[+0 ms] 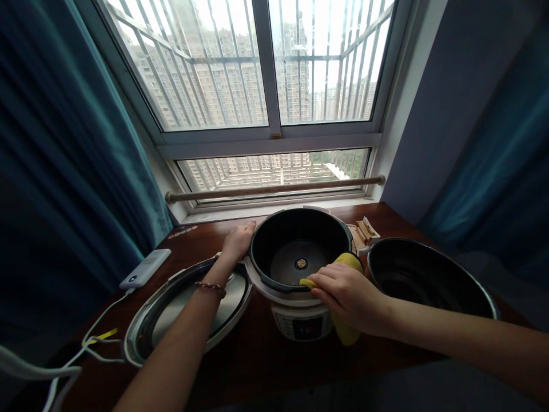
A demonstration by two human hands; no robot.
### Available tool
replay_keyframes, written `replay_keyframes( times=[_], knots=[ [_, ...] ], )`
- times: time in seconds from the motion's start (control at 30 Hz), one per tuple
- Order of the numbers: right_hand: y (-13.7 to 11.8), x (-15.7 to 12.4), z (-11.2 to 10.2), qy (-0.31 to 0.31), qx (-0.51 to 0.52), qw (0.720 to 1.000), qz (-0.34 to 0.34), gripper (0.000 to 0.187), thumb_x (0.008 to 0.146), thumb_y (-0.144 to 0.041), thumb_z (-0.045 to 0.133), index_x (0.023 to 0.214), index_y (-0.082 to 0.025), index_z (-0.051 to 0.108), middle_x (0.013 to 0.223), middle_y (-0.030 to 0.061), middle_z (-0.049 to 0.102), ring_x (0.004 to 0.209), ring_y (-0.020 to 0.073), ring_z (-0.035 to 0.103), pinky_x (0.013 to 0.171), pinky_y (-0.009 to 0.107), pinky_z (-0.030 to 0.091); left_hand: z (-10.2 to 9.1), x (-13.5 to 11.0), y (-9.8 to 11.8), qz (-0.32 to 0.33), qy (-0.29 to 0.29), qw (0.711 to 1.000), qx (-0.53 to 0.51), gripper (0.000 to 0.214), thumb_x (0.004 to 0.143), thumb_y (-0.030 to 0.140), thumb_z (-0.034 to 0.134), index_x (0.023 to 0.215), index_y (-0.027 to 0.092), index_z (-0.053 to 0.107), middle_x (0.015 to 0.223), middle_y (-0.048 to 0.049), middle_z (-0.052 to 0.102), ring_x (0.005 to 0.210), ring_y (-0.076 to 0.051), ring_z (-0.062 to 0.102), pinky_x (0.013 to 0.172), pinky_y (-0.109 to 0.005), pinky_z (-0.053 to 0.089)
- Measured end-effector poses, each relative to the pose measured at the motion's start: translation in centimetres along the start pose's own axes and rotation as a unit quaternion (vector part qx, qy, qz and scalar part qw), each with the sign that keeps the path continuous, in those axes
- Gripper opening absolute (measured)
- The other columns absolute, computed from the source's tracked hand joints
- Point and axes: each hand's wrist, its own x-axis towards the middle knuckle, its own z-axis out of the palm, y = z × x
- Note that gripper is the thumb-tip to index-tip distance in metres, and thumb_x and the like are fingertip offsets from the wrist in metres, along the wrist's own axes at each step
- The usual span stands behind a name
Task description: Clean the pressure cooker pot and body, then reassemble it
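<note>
A white electric pressure cooker stands at the middle of the table, its top off and its dark inside showing a round metal piece at the centre of the bottom. My left hand is closed on the cooker's left edge, its fingertips partly hidden. With my right hand I grip a yellow cloth, pressing part of it on the front right rim. The rest of the cloth hangs down the cooker's front. Beneath my left forearm lies the cooker's lid, its metal inner side up. A black inner pot is at the right.
A white power bank with a white cable lies on the left of the wooden table. Behind the cooker's right side is a small tray of brownish items. A window with a rail borders the back; curtains hang at both sides.
</note>
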Motion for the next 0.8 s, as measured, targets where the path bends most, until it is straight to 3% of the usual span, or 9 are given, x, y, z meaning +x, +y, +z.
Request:
replay_keyframes(
  times=[0.13,0.3,0.5,0.7,0.8],
  knots=[
    [1.9,-0.3,-0.5,-0.013,-0.036,0.998,0.040,0.033,0.093,-0.026,0.033,0.074,-0.016,0.058,0.073,0.0047,0.059,0.073,0.0152,0.052,0.075,0.030,0.038,0.1,-0.1,-0.1,0.006,-0.002,1.000,0.001,0.064,0.085,0.056,0.018,0.070,0.017,0.067,0.073,-0.0080,0.068,0.073,-0.024,0.060,0.062,-0.029,0.038],
    [6.1,1.0,-1.4,-0.055,-0.080,0.993,0.060,0.035,0.090,-0.024,0.035,0.063,-0.017,0.056,0.065,0.0044,0.057,0.069,0.0154,0.050,0.072,0.028,0.037,0.2,-0.2,0.0,0.001,0.000,1.000,-0.010,0.065,0.085,0.058,0.018,0.071,0.017,0.067,0.076,-0.0078,0.069,0.077,-0.024,0.060,0.065,-0.028,0.040],
    [10.4,4.3,-1.5,-0.150,-0.179,0.969,0.085,0.030,0.085,-0.020,0.042,0.068,-0.014,0.066,0.073,0.0110,0.064,0.074,0.0203,0.057,0.073,0.030,0.038,-0.1,-0.4,0.3,-0.005,-0.004,1.000,0.004,0.065,0.085,0.056,0.018,0.072,0.017,0.067,0.078,-0.0085,0.069,0.077,-0.024,0.061,0.064,-0.028,0.039],
    [13.7,7.7,-1.2,-0.164,-0.208,0.963,0.050,0.026,0.085,-0.020,0.044,0.076,-0.013,0.068,0.083,0.0119,0.066,0.084,0.0230,0.057,0.080,0.033,0.040,-0.2,-0.4,0.5,-0.013,-0.010,0.999,0.032,0.064,0.086,0.055,0.016,0.077,0.019,0.069,0.087,-0.0098,0.070,0.085,-0.027,0.062,0.065,-0.029,0.039],
    [14.7,9.6,-1.0,-0.172,-0.225,0.959,-0.002,0.020,0.082,-0.015,0.047,0.081,-0.013,0.067,0.087,0.0116,0.066,0.089,0.0226,0.055,0.082,0.033,0.039,-0.3,-0.4,0.6,-0.017,-0.012,0.999,0.040,0.065,0.086,0.056,0.016,0.079,0.019,0.069,0.090,-0.0108,0.070,0.089,-0.029,0.062,0.069,-0.031,0.040]
  ],
)
